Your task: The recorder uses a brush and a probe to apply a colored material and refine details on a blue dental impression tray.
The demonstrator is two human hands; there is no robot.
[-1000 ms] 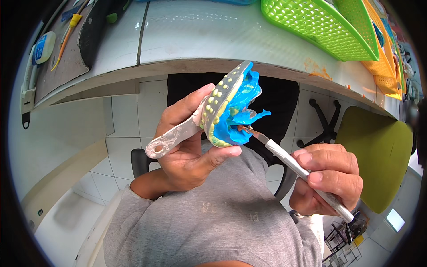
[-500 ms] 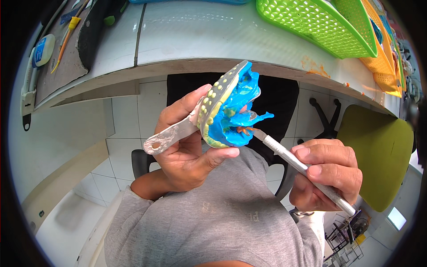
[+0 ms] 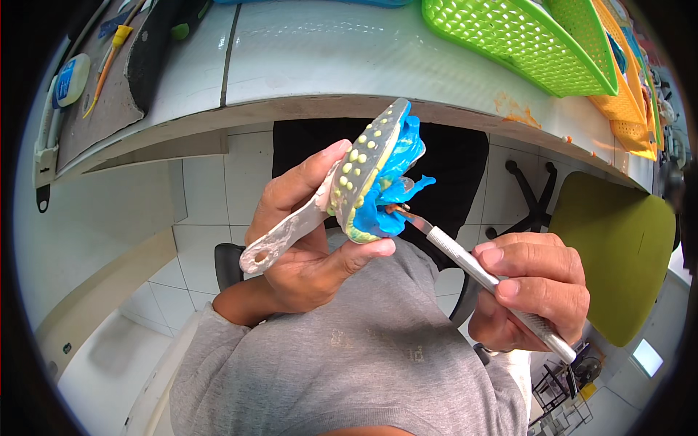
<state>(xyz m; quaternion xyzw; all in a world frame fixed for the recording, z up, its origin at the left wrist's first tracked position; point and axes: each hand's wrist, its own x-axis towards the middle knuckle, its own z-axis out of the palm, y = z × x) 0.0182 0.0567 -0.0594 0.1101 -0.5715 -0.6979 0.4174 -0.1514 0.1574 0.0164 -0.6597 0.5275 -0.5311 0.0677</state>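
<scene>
My left hand (image 3: 309, 247) grips a dental impression tray (image 3: 363, 160) in front of my chest, its perforated metal back turned toward the left and its flat handle pointing down-left. Pale yellow material pokes through the holes as small beads. Blue impression material (image 3: 396, 178) fills the tray's right side, with a thin ragged flap sticking out. Between the thumb and fingers of my right hand (image 3: 534, 287) is a craft knife (image 3: 465, 258) with a knurled silver handle. Its blade tip meets the lower part of the blue material, where a small brownish bit shows.
A white worktable (image 3: 313, 58) spans the far side, its curved edge beyond my hands. On it stand a green perforated basket (image 3: 523, 43) and orange baskets (image 3: 625, 109). A brush (image 3: 107, 69) and a small container (image 3: 71, 80) lie at left. An olive-green chair (image 3: 618, 254) is at right.
The tray has turned in my left hand, showing more of its dotted back and less of the blue side. The handle end has dipped slightly. My right hand and knife have shifted a little.
</scene>
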